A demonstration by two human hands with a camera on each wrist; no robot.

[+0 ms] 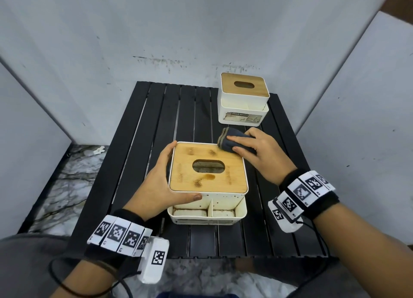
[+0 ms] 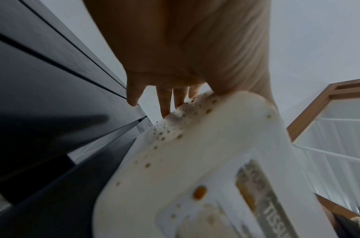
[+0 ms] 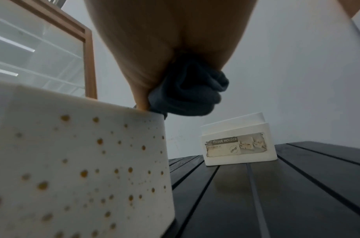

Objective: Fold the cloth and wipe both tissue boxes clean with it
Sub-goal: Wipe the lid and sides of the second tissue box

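The near tissue box [image 1: 207, 174], white with a stained bamboo lid, stands mid-table; brown spots cover its walls [image 3: 73, 161] [image 2: 195, 161]. My left hand [image 1: 164, 174] grips its left side, thumb across the front wall, fingers [image 2: 164, 103] along the left wall. My right hand [image 1: 257, 150] holds the folded dark cloth [image 1: 232, 141] and presses it on the lid's far right corner. In the right wrist view the cloth [image 3: 191, 91] is bunched under my palm [image 3: 154, 40]. The far tissue box [image 1: 243, 101] [image 3: 238, 145] stands clean-looking at the back right.
Both boxes stand on a black slatted table [image 1: 156, 119] closed in by grey walls. Marble floor shows to the left, with a small white object [image 1: 99, 150] on it. The near box's front tray [image 1: 207, 215] is stained.
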